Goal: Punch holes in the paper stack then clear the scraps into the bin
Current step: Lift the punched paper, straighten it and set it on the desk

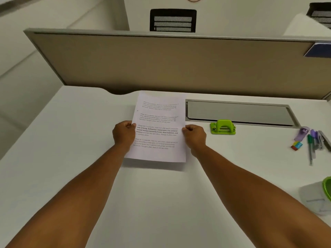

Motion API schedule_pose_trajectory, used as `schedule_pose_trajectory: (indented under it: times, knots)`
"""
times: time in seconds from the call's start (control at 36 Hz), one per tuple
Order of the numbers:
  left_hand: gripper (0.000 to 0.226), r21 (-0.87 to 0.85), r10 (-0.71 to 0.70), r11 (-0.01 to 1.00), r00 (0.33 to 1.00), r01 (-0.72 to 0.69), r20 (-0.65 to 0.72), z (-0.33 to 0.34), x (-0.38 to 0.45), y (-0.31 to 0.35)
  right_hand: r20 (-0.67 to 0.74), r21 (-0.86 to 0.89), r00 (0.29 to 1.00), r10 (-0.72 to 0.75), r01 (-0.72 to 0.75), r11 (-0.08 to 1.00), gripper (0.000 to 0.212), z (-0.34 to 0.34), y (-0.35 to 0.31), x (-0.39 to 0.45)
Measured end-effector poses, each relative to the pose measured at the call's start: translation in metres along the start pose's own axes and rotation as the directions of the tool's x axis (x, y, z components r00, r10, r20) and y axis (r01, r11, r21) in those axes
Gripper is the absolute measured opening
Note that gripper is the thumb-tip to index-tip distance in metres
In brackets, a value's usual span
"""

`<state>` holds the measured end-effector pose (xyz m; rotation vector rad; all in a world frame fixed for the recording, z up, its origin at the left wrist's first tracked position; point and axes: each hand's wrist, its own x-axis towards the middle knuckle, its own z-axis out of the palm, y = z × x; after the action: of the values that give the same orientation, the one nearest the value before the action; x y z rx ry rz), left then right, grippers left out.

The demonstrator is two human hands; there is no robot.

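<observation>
We see the left hand (123,134) pinching the paper stack's (159,126) left edge, the right hand (194,136) pinching its right edge; stack held above the desk (71,140), long axis pointing away from us. Green hole punch (223,127) sits just right of the right hand, so that hand is nearer. Bin (320,196) at far right edge.

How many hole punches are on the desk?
1. The green hole punch sits on the desk right of the paper stack, in front of the grey cable tray cover.
</observation>
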<state>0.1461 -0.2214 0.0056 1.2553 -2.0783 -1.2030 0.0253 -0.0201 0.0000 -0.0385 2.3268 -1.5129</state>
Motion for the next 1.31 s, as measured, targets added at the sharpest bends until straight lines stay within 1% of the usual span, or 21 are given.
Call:
schedule_pose_trajectory:
  times: [0.17,0.25,0.33,0.42,0.5,0.56,0.64,0.67,0.72,0.81,0.94,1.17,1.31]
  knots:
    - [0.022,0.033,-0.021,0.999,0.999,0.022,-0.042,0.009,0.033,-0.002,-0.010,-0.073,1.000,-0.002,0.002,0.997,0.020,0.025,-0.012,0.026]
    - [0.025,0.040,-0.037,0.998,0.999,0.039,-0.036,0.015,0.047,0.000,-0.005,-0.110,1.000,0.003,-0.004,0.994,0.023,0.035,-0.020,0.039]
    - [0.025,0.118,0.016,0.993,1.000,-0.014,-0.013,0.021,0.060,0.004,-0.002,-0.100,1.000,0.028,-0.028,0.995,0.032,0.042,-0.023,0.050]
    - [0.024,0.162,0.033,0.986,0.999,-0.033,0.000,0.025,0.074,0.006,-0.028,-0.119,0.999,0.029,-0.032,0.992,0.036,0.047,-0.023,0.060]
    - [0.025,0.203,0.034,0.978,0.999,-0.034,0.002,0.027,0.084,0.005,-0.041,-0.167,0.999,0.026,-0.032,0.985,0.028,0.050,-0.021,0.065]
    - [0.027,0.226,0.028,0.974,1.000,-0.028,0.004,0.027,0.086,0.004,-0.047,-0.207,0.999,0.006,-0.015,0.978,0.028,0.049,-0.018,0.067]
    - [0.027,0.244,0.033,0.969,0.999,-0.035,0.012,0.030,0.088,0.001,-0.068,-0.249,0.997,-0.023,0.006,0.969,0.012,0.048,-0.016,0.070]
    - [0.027,0.249,0.041,0.968,0.999,-0.043,0.012,0.030,0.089,0.000,-0.074,-0.259,0.997,-0.034,0.014,0.966,0.010,0.049,-0.016,0.072]
    - [0.027,0.257,0.053,0.965,0.999,-0.052,0.005,0.032,0.089,-0.003,-0.068,-0.288,0.996,-0.057,0.036,0.957,0.010,0.050,-0.017,0.076]
    - [0.025,0.255,0.056,0.966,0.998,-0.049,-0.018,0.034,0.088,-0.009,-0.067,-0.350,0.994,-0.081,0.052,0.935,0.015,0.054,-0.018,0.078]
    - [0.023,0.244,0.080,0.967,0.996,-0.069,-0.036,0.037,0.088,-0.015,-0.079,-0.402,0.991,-0.110,0.069,0.913,0.015,0.057,-0.016,0.080]
    - [0.022,0.266,0.096,0.961,0.994,-0.081,-0.044,0.039,0.093,-0.016,-0.079,-0.419,0.991,-0.108,0.065,0.905,0.009,0.056,-0.017,0.081]
    - [0.021,0.244,0.075,0.968,0.997,-0.065,-0.034,0.036,0.094,-0.015,-0.070,-0.449,0.991,-0.111,0.068,0.891,0.012,0.053,-0.017,0.079]
